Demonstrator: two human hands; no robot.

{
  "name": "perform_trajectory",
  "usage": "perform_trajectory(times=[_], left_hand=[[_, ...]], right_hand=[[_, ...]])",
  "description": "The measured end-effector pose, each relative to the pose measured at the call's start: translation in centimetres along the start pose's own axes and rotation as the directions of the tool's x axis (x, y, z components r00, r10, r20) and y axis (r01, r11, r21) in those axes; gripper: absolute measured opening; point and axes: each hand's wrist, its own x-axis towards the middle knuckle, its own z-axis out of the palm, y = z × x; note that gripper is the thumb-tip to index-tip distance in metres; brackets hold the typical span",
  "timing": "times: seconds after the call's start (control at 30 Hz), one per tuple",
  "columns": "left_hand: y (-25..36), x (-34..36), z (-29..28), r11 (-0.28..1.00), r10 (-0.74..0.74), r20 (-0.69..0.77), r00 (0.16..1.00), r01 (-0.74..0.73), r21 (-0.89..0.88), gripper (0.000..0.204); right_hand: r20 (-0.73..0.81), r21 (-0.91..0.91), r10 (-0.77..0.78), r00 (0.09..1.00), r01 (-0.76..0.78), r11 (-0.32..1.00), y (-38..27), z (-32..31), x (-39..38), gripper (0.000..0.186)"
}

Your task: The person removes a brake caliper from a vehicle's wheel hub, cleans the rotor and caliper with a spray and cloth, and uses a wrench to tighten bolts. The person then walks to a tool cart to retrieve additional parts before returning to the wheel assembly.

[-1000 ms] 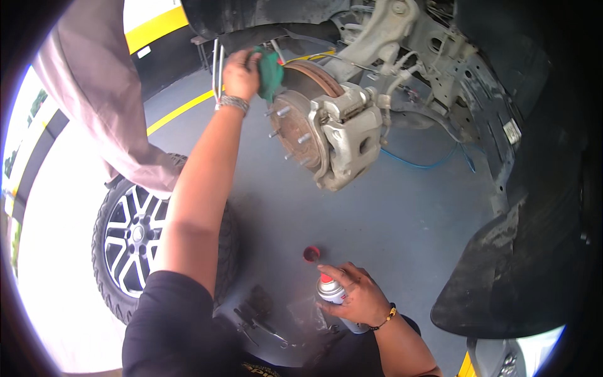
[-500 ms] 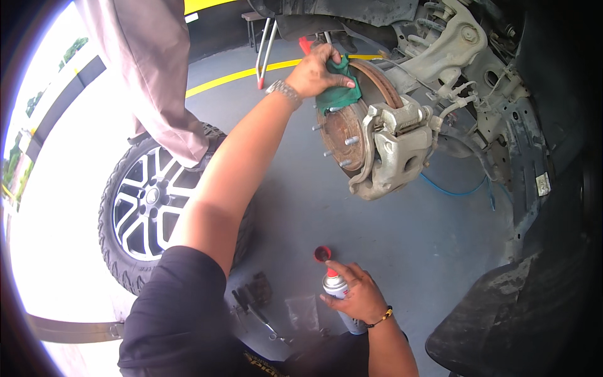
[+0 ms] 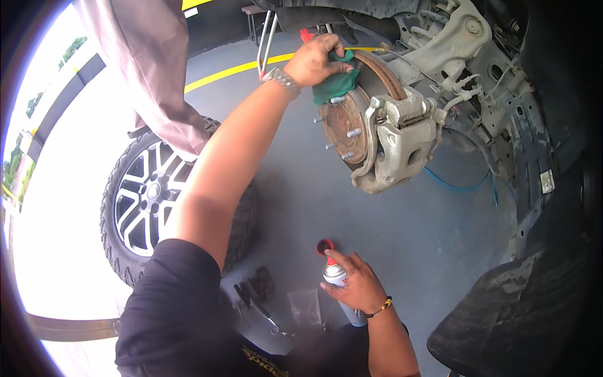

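Note:
My left hand [image 3: 316, 61] is closed on a green cloth [image 3: 336, 87], pressing it to the upper left face of the rusty brake disc [image 3: 378, 72]. Wheel studs stick out from the disc's brown hub [image 3: 342, 131] just below the cloth. A pale metal brake caliper [image 3: 402, 147] straddles the disc's right side. Lower down, my right hand [image 3: 359, 286] grips a spray can [image 3: 335, 274] with a red nozzle, its forefinger at the top. The can stands upright or slightly tilted; my palm hides part of it. Just beyond the nozzle is a round red cap [image 3: 325, 246].
A wheel with a black tyre [image 3: 116, 251] lies at the left, beside a person's trouser leg [image 3: 154, 69]. Pliers-like tools [image 3: 256, 305] and a clear plastic bag [image 3: 304, 306] are on the floor near me. Suspension arms [image 3: 449, 47] and a blue hose [image 3: 455, 186] are at right.
My left hand and the cloth have shifted slightly up and left along the disc. My right hand keeps its hold on the spray can. The whole view has moved a little.

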Motion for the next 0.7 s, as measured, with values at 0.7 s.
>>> perform_trajectory(times=[0.7], left_hand=[[6.1, -34.9, 15.3, -0.379, -0.556, 0.424, 0.715, 0.236, -0.895, 0.015]], right_hand=[[-0.616, 0.117, 0.129, 0.777, -0.072, 0.991, -1.4, -1.7, 0.6, 0.070]])
